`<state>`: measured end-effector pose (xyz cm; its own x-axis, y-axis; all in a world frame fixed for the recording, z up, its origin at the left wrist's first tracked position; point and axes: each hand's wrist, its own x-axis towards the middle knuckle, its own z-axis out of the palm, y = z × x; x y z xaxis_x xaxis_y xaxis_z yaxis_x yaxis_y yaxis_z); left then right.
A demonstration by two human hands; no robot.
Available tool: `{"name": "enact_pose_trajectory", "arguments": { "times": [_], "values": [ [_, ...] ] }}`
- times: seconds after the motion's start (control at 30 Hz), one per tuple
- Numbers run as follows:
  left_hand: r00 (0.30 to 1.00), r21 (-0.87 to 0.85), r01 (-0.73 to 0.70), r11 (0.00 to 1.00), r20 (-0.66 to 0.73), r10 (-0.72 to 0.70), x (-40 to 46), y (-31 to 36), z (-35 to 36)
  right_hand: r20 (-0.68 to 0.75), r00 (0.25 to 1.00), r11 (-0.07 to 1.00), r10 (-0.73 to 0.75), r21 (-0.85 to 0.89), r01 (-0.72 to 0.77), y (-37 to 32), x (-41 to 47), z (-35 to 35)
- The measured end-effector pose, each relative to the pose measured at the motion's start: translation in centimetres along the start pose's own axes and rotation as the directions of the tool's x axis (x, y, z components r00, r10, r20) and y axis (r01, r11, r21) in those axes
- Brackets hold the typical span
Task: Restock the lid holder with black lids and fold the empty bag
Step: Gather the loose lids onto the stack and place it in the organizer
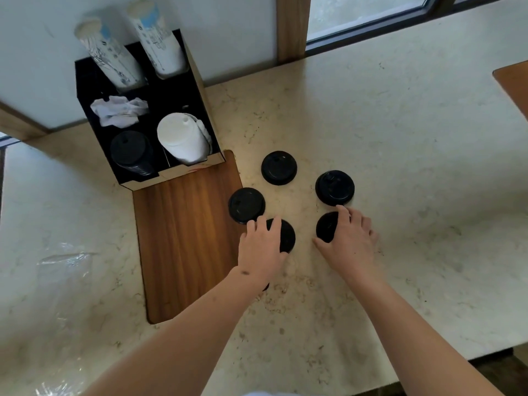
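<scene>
Now, left hand: spread flat on a black lid.
Right hand: fingers curled over another lid.
Table: three lids loose.

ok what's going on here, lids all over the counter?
A person is gathering loose black lids off the counter. The left hand rests on one lid, the right hand on another. Three more lie loose nearby. The holder already has a black stack. The clear bag lies unfolded at left.
</scene>
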<state>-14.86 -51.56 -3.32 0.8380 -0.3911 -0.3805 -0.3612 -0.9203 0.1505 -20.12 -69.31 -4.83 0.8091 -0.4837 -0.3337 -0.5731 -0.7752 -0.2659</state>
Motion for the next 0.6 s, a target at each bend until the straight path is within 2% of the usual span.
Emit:
{"name": "enact_pose_trajectory", "arguments": {
  "times": [0.2,0.3,0.43,0.6],
  "values": [
    [0.979,-0.223,0.085,0.971,-0.16,-0.123,0.5,-2.2,-1.9,-0.016,1.0,0.998,-0.023,0.064,0.024,-0.4,-0.3,0.2],
    [0.948,-0.26,0.145,0.955,-0.241,-0.21,1.5,-4.2,-3.4,-0.034,0.999,0.991,-0.043,0.125,0.046,-1.2,0.0,0.0],
    [0.923,-0.299,0.223,0.928,-0.243,-0.3,3.1,-5.6,-4.5,-0.056,0.997,0.98,-0.054,0.189,0.063,-2.2,1.2,-0.7],
    [0.91,-0.432,0.265,0.862,-0.184,-0.371,4.0,-6.3,-4.5,-0.069,0.996,0.975,-0.06,0.211,0.073,-2.9,2.0,-1.0]
  ]
}}
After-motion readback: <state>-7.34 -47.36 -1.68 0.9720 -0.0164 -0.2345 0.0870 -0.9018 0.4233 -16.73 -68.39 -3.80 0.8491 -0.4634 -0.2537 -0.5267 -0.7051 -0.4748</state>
